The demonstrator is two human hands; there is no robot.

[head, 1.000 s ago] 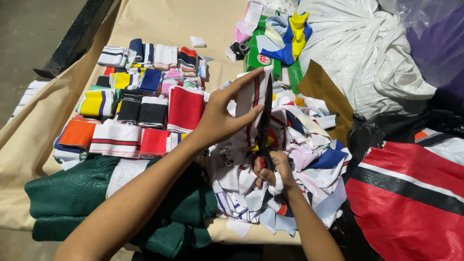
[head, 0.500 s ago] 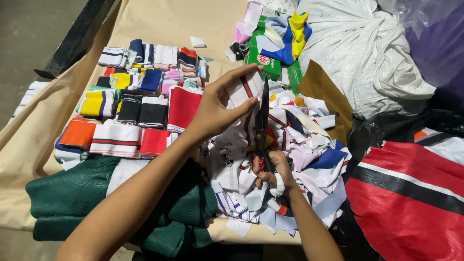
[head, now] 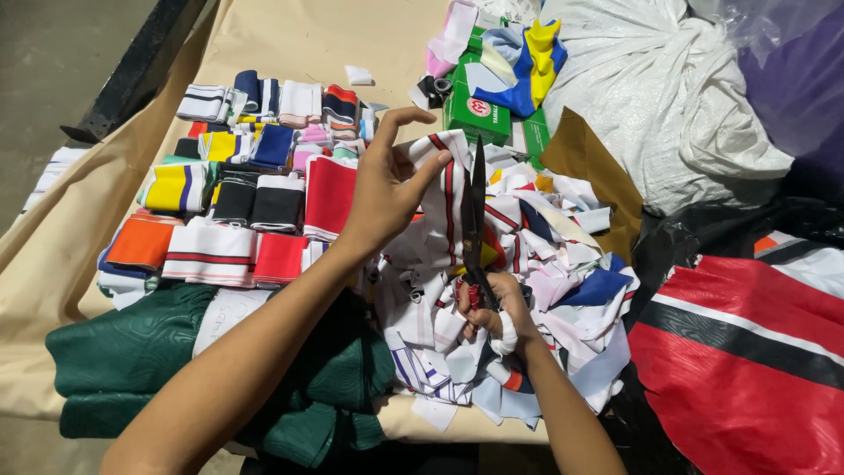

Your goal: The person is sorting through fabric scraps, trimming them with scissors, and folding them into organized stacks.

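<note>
The left hand [head: 384, 189] pinches the top edge of a limp white knit strip with red and dark stripes [head: 444, 198], holding it up, while the right hand [head: 491, 308], one finger bandaged white, grips the red-handled scissors [head: 473, 224], whose long dark blades stand upright against the strip. Beneath both hands lies a loose heap of fabric offcuts [head: 536, 290]; left of the left hand sit flat folded ribbed pieces [head: 255, 198], and beyond it a green cardboard box [head: 479, 114] is heaped with scraps. Since a second ago the left hand's fingers have closed from splayed to a pinch.

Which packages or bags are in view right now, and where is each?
Green box: table's far side, rectangular, green with a round red-and-white mark, fabric scraps on top.
White sack: far right, bulging, woven, crumpled.
Red bag: near right, red with white and black stripes.
</note>
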